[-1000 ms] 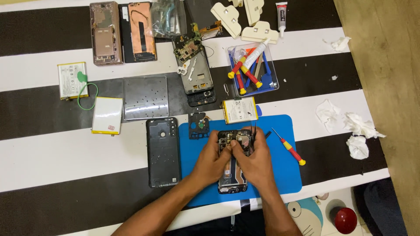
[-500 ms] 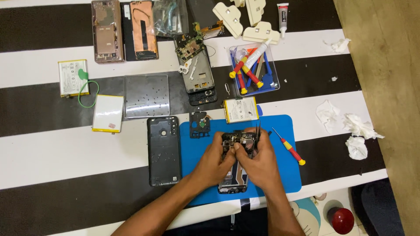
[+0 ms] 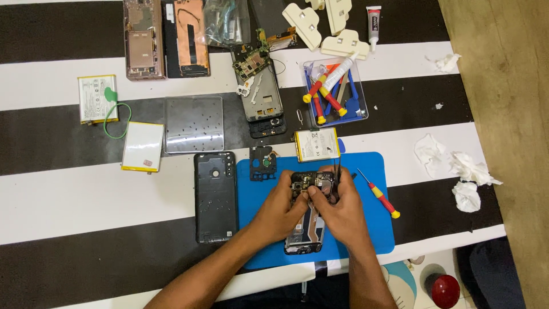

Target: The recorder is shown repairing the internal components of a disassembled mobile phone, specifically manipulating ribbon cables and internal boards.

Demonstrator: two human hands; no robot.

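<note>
**Both hands on an opened phone at the centre of the blue mat**

The left hand [image 3: 280,209] grips the left edge of the opened phone [image 3: 309,214], its fingers curled round the frame. The right hand [image 3: 337,212] lies over the phone's right side and pinches a pair of dark tweezers [image 3: 337,174], whose tips point away from the person, beside the phone's upper end. The phone lies directly under and between the two hands, its long axis running from the person outward, circuit parts exposed at the far end. Both hands are equally near; the right one covers more of the frame.

The phone rests on a blue mat [image 3: 372,234]. Just left of the left hand lies a black back cover [image 3: 215,197], parallel to the phone. Beyond the left hand's fingers sits a small black cover piece [image 3: 263,163]; beyond the right hand, a battery [image 3: 316,144] touches the mat's far edge. Right of the right hand lies a red-and-yellow screwdriver [image 3: 378,193], apart from it.

Farther out, on the striped worktop [image 3: 86,194], stand a tool tray [image 3: 334,91], another stripped phone frame [image 3: 260,97], a metal plate [image 3: 193,124], and crumpled tissues [image 3: 457,171] far to the right. Nothing stands between the hands and the phone.
</note>
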